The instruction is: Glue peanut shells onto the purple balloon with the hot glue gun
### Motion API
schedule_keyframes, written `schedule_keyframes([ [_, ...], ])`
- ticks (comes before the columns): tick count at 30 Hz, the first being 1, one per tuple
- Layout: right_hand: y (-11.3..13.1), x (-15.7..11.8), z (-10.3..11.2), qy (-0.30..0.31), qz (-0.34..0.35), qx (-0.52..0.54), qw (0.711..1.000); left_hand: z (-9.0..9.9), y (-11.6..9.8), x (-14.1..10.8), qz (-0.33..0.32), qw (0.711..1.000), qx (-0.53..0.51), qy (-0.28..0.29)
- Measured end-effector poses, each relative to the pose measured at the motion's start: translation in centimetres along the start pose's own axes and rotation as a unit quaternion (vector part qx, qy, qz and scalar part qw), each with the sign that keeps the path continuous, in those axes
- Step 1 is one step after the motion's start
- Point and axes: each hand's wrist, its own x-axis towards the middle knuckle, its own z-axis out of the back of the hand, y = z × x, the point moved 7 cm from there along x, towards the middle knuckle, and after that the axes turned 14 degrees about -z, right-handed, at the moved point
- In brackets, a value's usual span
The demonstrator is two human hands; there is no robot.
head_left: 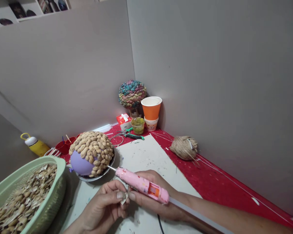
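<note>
Between the thumb and fingers of my left hand (106, 201) is a small pale peanut shell piece (124, 197). My right hand (153, 195) is wrapped round a pink glue gun (136, 182), its metal nozzle pointing up and left and a long glue stick coming out of its back. The right thumb reaches the shell piece too. Just beyond the nozzle, a purple balloon (81, 163) partly covered in peanut shells (94, 146) rests in a metal bowl (100, 177); its lower left side is bare.
A green basket (60, 182) of shells stands at the left. Behind are a yellow bottle (37, 146), red cups (62, 147), pliers (134, 136), an orange cup (151, 109) and a coloured shell ball (132, 94). A twine ball (184, 147) lies on the red cloth (210, 185).
</note>
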Motion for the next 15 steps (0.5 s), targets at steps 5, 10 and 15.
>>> schedule_keyframes([
  [5,0.2,0.0,0.0,-0.015,0.007,-0.048,0.999,0.1,0.0,-0.1,-0.002,1.000,-0.010,-0.001],
  [10,0.2,0.0,0.2,-0.047,0.023,-0.066,0.996,0.0,0.1,-0.4,-0.007,1.000,0.009,-0.019],
  [15,-0.3,-0.3,1.2,-0.112,0.007,-0.065,0.992,-0.7,-0.6,-1.0,-0.026,0.996,0.066,-0.061],
])
